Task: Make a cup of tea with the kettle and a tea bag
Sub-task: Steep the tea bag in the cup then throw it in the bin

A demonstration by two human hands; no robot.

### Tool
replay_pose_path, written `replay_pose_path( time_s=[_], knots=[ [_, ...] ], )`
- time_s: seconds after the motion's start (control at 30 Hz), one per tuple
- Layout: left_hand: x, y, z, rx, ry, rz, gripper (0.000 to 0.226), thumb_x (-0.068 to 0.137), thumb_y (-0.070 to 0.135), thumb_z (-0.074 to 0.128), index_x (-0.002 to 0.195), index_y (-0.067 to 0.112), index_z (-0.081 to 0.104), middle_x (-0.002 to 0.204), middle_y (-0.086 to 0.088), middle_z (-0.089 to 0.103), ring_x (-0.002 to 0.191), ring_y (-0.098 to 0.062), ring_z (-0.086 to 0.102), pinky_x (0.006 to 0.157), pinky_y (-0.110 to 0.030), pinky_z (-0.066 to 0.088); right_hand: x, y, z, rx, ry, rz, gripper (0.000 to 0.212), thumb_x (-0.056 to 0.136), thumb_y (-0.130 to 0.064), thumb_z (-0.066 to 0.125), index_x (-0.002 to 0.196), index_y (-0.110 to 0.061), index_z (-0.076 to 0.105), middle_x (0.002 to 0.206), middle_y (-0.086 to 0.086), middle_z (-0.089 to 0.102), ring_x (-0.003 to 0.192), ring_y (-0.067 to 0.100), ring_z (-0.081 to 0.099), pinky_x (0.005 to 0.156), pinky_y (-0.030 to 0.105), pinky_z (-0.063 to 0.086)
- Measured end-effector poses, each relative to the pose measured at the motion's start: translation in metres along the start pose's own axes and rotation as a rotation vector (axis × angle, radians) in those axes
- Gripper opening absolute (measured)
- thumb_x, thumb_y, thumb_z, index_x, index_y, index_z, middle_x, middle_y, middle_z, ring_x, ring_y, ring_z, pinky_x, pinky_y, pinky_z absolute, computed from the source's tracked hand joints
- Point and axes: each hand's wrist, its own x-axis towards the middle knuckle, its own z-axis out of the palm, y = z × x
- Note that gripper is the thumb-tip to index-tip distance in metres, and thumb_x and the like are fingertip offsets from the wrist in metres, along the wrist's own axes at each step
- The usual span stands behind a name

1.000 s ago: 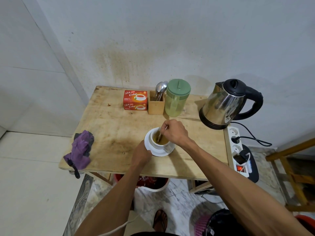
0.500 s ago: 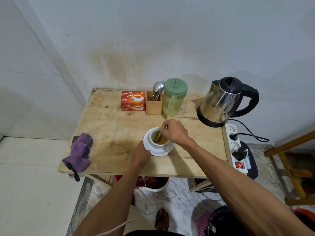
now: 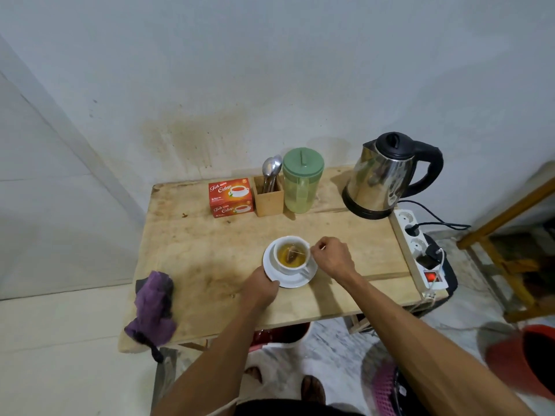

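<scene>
The white cup (image 3: 292, 255) stood on its saucer (image 3: 271, 273) in the middle of the table (image 3: 192, 235), the tea bag (image 3: 292, 256) sunk in amber water. The left hand (image 3: 262, 288) gripped the saucer rim. The right hand (image 3: 332, 259) had its fingers (image 3: 319, 246) pinched on the string. Gentle, short lifts would probably steep it well without splashing; the kettle (image 3: 381, 178) rested behind.

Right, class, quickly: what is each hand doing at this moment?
Left hand: closed on the rim of the saucer.
Right hand: pinched shut on the string of the tea bag, which sits in the cup.
</scene>
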Motion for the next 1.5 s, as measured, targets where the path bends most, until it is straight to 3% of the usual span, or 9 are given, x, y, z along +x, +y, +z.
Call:
replay_pose_path(
  time_s=[0.17,0.3,0.47,0.6,0.73,0.93,1.23,1.43,1.5],
  knots=[
    [0.025,-0.012,-0.009,0.017,-0.059,-0.062,0.046,0.069,0.038,0.056,0.111,0.019,0.059,0.093,-0.013,0.073,0.086,-0.038,0.069,0.079,-0.048,0.058,0.001,0.016,0.017,0.235,0.048,0.226,0.02,0.089,-0.024,0.056,0.087,-0.006,0.065,0.088,0.017,0.07,0.082,0.036,0.067,0.069,0.043,0.056],
    [0.059,-0.031,-0.008,-0.01,-0.121,-0.088,0.036,0.066,0.039,0.049,0.1,0.03,0.057,0.092,-0.01,0.074,0.085,-0.039,0.07,0.078,-0.054,0.059,-0.004,0.02,0.029,0.371,0.039,0.373,0.015,0.085,-0.008,0.053,0.078,-0.002,0.065,0.077,0.021,0.07,0.064,0.032,0.063,0.056,0.036,0.05],
    [0.037,0.0,-0.029,-0.09,-0.162,-0.119,0.014,0.067,0.028,0.05,0.078,0.035,0.053,0.083,-0.011,0.072,0.071,-0.033,0.07,0.066,-0.041,0.058,-0.006,0.027,0.04,0.475,0.002,0.492,0.023,0.082,0.006,0.051,0.062,0.0,0.062,0.057,0.02,0.061,0.041,0.023,0.049,0.046,0.028,0.041],
    [0.042,-0.004,-0.029,-0.212,-0.171,-0.144,0.024,0.082,0.012,0.059,0.102,0.026,0.056,0.086,-0.02,0.068,0.062,-0.03,0.063,0.059,-0.036,0.052,-0.01,0.035,0.046,0.518,-0.053,0.52,0.017,0.085,-0.005,0.056,0.069,-0.008,0.063,0.059,0.01,0.063,0.043,0.017,0.052,0.044,0.023,0.042],
    [0.049,-0.006,-0.024,-0.226,-0.14,-0.161,0.029,0.068,0.018,0.062,0.095,0.027,0.057,0.09,-0.018,0.072,0.076,-0.033,0.071,0.072,-0.047,0.061,-0.013,0.039,0.052,0.541,0.023,0.505,0.019,0.083,-0.007,0.059,0.071,-0.006,0.074,0.056,0.011,0.067,0.042,0.018,0.053,0.044,0.023,0.043],
    [0.05,0.007,-0.005,-0.236,-0.151,-0.175,0.039,0.059,0.018,0.066,0.097,0.023,0.058,0.099,-0.022,0.07,0.091,-0.04,0.069,0.08,-0.051,0.059,-0.016,0.05,0.039,0.503,0.062,0.454,0.022,0.087,-0.007,0.058,0.072,-0.01,0.074,0.057,0.007,0.064,0.043,0.015,0.048,0.041,0.021,0.039],
    [0.032,0.053,0.064,-0.222,-0.249,-0.102,0.044,0.071,0.009,0.067,0.115,0.005,0.061,0.086,-0.015,0.064,0.069,-0.031,0.061,0.066,-0.038,0.054,-0.019,0.114,-0.021,0.619,0.173,0.546,0.015,0.087,-0.005,0.062,0.085,-0.005,0.076,0.057,0.009,0.064,0.038,0.013,0.05,0.039,0.02,0.039],
    [0.023,0.087,0.116,-0.181,-0.261,-0.065,0.038,0.079,-0.003,0.068,0.116,0.0,0.06,0.091,-0.013,0.062,0.068,-0.026,0.058,0.057,-0.028,0.051,-0.012,0.157,-0.059,0.626,0.201,0.567,0.024,0.09,-0.003,0.057,0.072,-0.012,0.07,0.056,0.008,0.063,0.047,0.018,0.053,0.04,0.023,0.037],
    [0.022,0.095,0.127,-0.118,-0.256,-0.032,0.038,0.078,-0.002,0.069,0.115,0.003,0.06,0.095,-0.007,0.061,0.076,-0.022,0.057,0.052,-0.016,0.048,-0.01,0.165,-0.067,0.621,0.22,0.568,0.024,0.089,0.0,0.056,0.072,-0.01,0.07,0.058,0.009,0.064,0.048,0.017,0.056,0.041,0.023,0.041]
  ],
)
